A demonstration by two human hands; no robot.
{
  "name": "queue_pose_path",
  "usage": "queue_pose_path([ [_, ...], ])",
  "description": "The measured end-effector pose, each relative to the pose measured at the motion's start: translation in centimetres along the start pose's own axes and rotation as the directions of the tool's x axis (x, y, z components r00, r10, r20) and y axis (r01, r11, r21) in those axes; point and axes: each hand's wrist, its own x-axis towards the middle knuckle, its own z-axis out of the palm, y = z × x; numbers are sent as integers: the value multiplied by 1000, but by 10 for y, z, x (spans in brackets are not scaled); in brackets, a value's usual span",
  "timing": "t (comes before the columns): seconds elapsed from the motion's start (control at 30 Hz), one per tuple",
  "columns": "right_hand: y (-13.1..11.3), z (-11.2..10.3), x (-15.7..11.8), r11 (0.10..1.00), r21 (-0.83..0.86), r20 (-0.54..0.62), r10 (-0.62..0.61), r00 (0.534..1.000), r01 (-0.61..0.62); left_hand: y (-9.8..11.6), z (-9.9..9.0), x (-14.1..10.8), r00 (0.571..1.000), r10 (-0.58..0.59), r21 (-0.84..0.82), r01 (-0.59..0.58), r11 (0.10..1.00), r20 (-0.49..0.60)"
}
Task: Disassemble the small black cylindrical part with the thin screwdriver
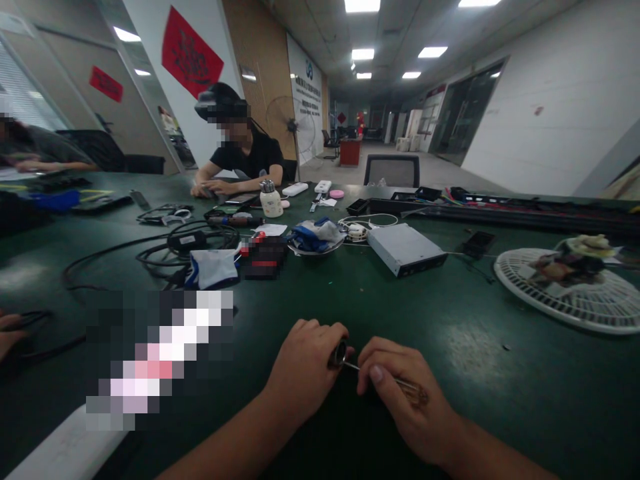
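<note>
My left hand (306, 363) is closed around a short metal cylinder (339, 355), whose dark open end faces my right hand. My right hand (403, 397) grips a small screwdriver (413, 392) with an amber handle. Its thin steel shaft (353, 365) reaches across the gap to the cylinder, and its tip looks to be at or inside the cylinder's end, partly hidden by my fingers. Both hands are held just above the dark green table (480, 320), near its front edge.
A silver optical drive (406, 249) and a round white fan guard (567, 293) lie ahead and to the right. Tangled black cables (187, 243) lie ahead and to the left. A person (245, 150) works across the table, and another person's hand (7, 333) shows at the left edge.
</note>
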Motion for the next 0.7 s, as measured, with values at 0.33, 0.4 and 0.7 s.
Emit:
queue_pose_path([
  [0.33,5,2,-2,998,-29,-129,54,990,-58,3,3,-4,995,-91,-49,89,995,-32],
  [0.4,5,3,-2,997,-34,-141,65,988,-71,5,1,-4,996,-82,-44,80,996,-29],
  [0.7,6,0,1,997,5,-199,71,977,-72,4,0,-3,998,-3,-34,0,999,-70],
])
